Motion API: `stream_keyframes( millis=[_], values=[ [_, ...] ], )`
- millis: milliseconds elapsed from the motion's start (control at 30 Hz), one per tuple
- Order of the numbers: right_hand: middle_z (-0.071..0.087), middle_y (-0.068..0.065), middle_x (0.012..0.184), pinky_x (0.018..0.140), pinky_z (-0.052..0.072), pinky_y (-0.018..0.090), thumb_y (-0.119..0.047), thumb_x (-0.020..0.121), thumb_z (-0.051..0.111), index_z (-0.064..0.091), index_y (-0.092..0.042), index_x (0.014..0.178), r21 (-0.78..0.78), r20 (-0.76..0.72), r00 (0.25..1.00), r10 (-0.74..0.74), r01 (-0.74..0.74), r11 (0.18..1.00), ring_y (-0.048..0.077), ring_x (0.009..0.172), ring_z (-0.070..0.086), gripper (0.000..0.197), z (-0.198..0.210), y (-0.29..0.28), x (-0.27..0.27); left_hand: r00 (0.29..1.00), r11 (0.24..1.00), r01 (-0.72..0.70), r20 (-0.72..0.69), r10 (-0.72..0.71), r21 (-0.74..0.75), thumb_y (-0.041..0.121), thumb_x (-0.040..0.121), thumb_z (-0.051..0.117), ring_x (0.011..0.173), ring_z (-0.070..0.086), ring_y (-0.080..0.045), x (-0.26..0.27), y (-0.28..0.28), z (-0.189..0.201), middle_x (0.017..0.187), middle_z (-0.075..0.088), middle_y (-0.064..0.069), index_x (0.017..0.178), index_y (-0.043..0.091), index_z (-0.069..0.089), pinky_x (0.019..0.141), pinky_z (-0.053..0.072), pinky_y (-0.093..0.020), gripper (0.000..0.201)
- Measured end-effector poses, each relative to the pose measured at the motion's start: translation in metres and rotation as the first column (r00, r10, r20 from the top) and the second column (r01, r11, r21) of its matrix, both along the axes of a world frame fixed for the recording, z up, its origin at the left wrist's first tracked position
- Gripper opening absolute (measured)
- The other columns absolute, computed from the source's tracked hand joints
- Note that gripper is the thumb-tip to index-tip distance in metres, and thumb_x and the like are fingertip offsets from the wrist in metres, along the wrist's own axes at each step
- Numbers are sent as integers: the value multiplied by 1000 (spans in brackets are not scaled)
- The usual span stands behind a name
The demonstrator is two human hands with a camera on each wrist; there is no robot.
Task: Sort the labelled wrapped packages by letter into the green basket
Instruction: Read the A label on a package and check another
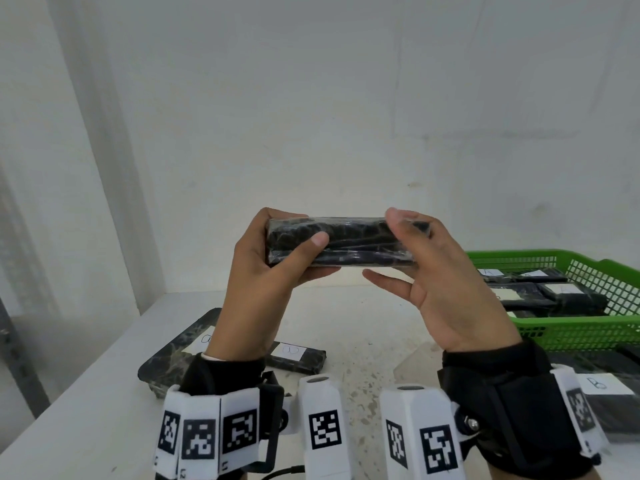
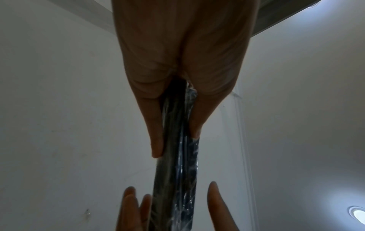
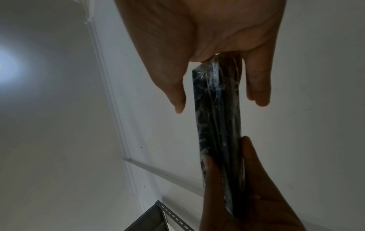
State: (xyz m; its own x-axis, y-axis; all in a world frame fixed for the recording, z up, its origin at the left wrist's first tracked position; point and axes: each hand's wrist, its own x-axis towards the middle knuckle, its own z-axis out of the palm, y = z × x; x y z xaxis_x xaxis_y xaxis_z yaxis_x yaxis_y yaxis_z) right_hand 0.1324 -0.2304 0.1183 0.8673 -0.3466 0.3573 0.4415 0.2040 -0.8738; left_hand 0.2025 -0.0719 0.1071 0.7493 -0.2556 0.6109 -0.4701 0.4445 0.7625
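While a large flat package in black marbled wrap lies near the table's left edge with a white label on it, a smaller black wrapped package with a white label sits just beside it to the right. Above them, raised clear of the table, the left hand grips the left end of a long black block wrapped in shiny clear film, thumb across its near face and fingers behind. That block is held level, edge-on, and no label shows on the visible side. Its right end sits in the right hand, thumb on top; in the right wrist view the thumb and fingers stand slightly off the block's faces while its end meets the palm. Further right, at the table's far right corner, the green plastic mesh basket holds several black labelled packages, and another labelled black package lies before it by the right edge.
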Motion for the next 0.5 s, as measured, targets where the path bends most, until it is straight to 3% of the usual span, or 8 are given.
stream_keyframes(
  millis=[100,200,267,367,500],
  values=[
    [71,2,107,78,61,36,-46,86,60,57,-18,106,5,-53,999,-3,3,1000,24,97,72,35,0,-2,1,999,999,39,25,-39,-8,13,77,76,97,71,-32,3,1,-1,96,70,-16,95,8,56,81,59,-37,27],
    [72,5,96,77,61,33,-30,94,57,57,-14,97,56,-12,999,41,-41,998,31,87,72,17,-1,-3,2,997,994,59,-41,-63,-91,26,75,75,95,70,-20,4,0,1,94,70,-5,100,13,59,85,58,-36,33],
    [70,8,93,80,60,33,-22,93,58,56,-11,93,77,33,997,75,-78,994,33,88,70,11,0,-2,1,993,988,59,-94,-73,-143,27,81,67,92,69,-15,5,0,2,90,70,0,96,13,61,86,57,-33,22],
    [68,13,99,86,59,36,-20,93,58,56,-9,91,79,66,994,83,-88,993,33,91,69,11,0,1,2,994,992,42,-98,-54,-119,23,85,66,91,69,-15,5,0,2,87,72,-2,87,10,59,85,56,-30,15],
    [69,14,98,87,59,38,-35,89,57,56,-9,91,86,86,993,79,-86,993,31,90,71,27,-1,4,3,997,992,24,-66,-32,-127,18,86,70,91,70,-19,4,3,4,83,72,-4,84,6,55,84,56,-29,19]
  ],
)
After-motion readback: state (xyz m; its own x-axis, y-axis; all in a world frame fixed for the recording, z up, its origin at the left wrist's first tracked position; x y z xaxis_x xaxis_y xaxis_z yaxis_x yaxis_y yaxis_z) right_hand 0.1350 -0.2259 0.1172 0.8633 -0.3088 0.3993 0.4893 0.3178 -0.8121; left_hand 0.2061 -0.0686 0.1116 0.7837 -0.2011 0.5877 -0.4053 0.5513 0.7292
